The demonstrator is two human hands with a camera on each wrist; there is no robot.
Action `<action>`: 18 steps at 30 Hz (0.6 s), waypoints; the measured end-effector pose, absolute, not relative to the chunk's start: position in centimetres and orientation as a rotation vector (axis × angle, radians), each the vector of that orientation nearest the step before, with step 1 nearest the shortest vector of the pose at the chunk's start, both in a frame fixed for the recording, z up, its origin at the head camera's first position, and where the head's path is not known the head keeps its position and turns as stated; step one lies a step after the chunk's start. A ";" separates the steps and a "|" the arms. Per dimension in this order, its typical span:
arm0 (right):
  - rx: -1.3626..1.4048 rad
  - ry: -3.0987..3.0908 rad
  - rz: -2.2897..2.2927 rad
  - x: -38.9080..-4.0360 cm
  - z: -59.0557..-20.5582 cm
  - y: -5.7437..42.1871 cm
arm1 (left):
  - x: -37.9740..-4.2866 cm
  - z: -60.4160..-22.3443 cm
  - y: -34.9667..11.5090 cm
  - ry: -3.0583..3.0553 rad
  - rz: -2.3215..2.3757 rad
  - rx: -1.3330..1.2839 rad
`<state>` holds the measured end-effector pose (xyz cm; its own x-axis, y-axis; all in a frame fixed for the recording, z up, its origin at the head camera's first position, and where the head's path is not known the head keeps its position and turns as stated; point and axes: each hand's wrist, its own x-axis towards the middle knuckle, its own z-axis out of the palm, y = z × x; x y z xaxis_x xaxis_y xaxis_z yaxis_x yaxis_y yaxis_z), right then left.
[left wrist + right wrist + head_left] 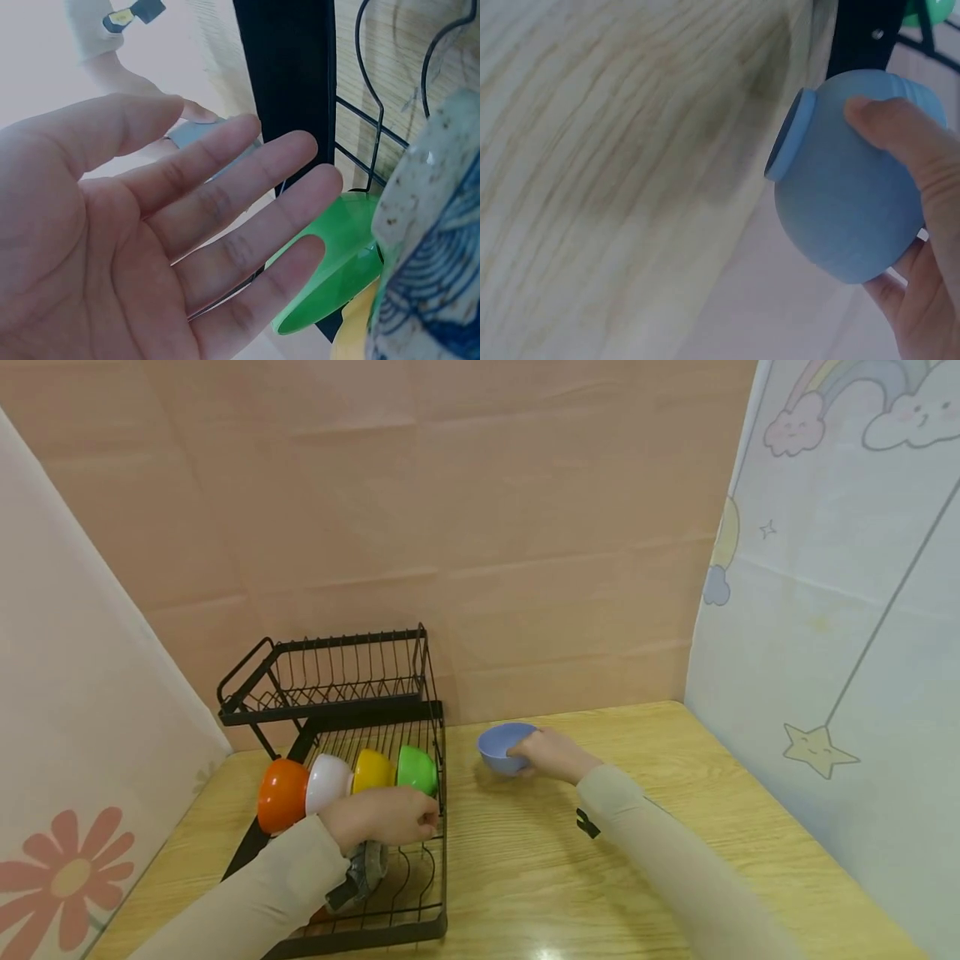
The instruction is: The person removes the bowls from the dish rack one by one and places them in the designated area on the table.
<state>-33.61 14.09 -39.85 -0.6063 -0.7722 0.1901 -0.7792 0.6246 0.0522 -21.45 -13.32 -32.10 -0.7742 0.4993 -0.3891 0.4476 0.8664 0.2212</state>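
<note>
My right hand (551, 755) grips a blue bowl (497, 750) by its rim, to the right of the black dish rack (445, 877). In the right wrist view the thumb presses on the outside of the bowl (855, 180), and its foot faces left. My left hand (386, 816) is over the rack, holding nothing; the left wrist view shows its fingers (240, 251) loosely extended. Close to it a green bowl (417, 770) stands on edge in the rack, beside yellow (373, 770), white (327, 781) and orange (282, 795) bowls. A blue-and-white patterned dish (435, 240) is also nearby.
The rack has a raised upper tier (330, 706) at the back, near the peach-coloured back wall (525, 568). Printed side walls (832, 610) stand left and right. Wooden tabletop (517, 877) extends to the right of the rack.
</note>
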 end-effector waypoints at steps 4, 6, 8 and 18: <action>1.170 -2.723 0.078 -34.6 -40.6 14.5 | -21.5 -32.2 -13.4 2.596 0.182 0.712; 1.134 -2.744 0.090 -34.8 -40.8 14.7 | -21.5 -32.3 -13.5 2.596 0.190 0.724; 1.111 -2.770 0.114 -34.9 -40.9 14.9 | -21.5 -32.4 -13.6 2.599 0.194 0.728; 1.073 -2.873 0.066 -35.4 -41.2 14.9 | -21.7 -32.4 -13.6 2.587 0.197 0.724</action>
